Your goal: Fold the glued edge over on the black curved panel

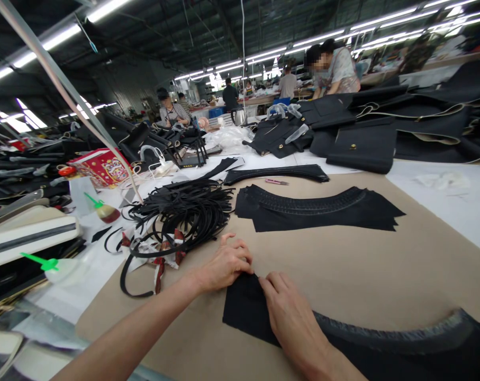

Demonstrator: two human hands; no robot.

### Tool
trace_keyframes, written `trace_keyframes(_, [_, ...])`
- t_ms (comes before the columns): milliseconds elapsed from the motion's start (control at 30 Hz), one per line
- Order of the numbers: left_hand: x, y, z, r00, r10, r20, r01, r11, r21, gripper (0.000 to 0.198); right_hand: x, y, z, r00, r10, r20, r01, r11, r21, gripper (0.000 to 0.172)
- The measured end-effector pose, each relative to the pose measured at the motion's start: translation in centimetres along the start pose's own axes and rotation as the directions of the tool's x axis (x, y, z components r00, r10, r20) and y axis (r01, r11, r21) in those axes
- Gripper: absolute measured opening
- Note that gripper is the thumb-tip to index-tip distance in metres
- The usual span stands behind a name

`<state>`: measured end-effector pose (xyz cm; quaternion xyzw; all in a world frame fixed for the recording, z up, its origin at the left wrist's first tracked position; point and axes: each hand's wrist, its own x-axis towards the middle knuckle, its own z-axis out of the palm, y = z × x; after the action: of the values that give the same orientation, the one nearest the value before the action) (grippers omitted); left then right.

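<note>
Left hand [232,261] pinches the curved black fabric panel [242,309] by its edge; right hand [289,315] touches it, closure unclear — press evenly.

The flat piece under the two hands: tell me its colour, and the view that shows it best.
The flat piece is black; the head view shows it best.

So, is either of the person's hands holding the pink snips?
No, the pink snips lie on the brown surface, while the left hand and right hand touch the nearest black piece.
</note>
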<state>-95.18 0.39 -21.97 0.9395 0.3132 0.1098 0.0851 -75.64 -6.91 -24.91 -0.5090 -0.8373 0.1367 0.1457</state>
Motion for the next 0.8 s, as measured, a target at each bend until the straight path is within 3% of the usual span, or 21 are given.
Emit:
trace_keyframes(167, [-0.9, 0.0, 0.1, 0.997, 0.039, -0.071, -0.031, 0.994, 0.102, 0.032, -0.4, 0.0, 1.1, 0.995, -0.073, -0.061, 0.063, 0.986, -0.153, 0.047])
trace_keyframes(333, [-2.6, 1.1, 0.8, 0.975, -0.029, -0.219, 0.058, 0.99, 0.127, 0.032, -0.7, 0.2, 2.2, 0.986, -0.119, -0.12, 0.09, 0.971, -0.223, 0.051])
trace_keyframes(533, [-4.1, 2.3, 2.1, 0.981, -0.107, -0.164, 0.116, 0.992, 0.046, 0.031, -0.6, 0.0, 1.9, 0.996, -0.06, -0.062, 0.051, 0.989, -0.141, 0.057])
trace_keyframes(800, [-4.7, 2.5, 3.3, 0.973, -0.138, -0.185, 0.153, 0.986, 0.073, 0.036, 0.4, 0.2, 1.1, 1.0, -0.01, -0.015, 0.01, 1.0, -0.01, 0.047])
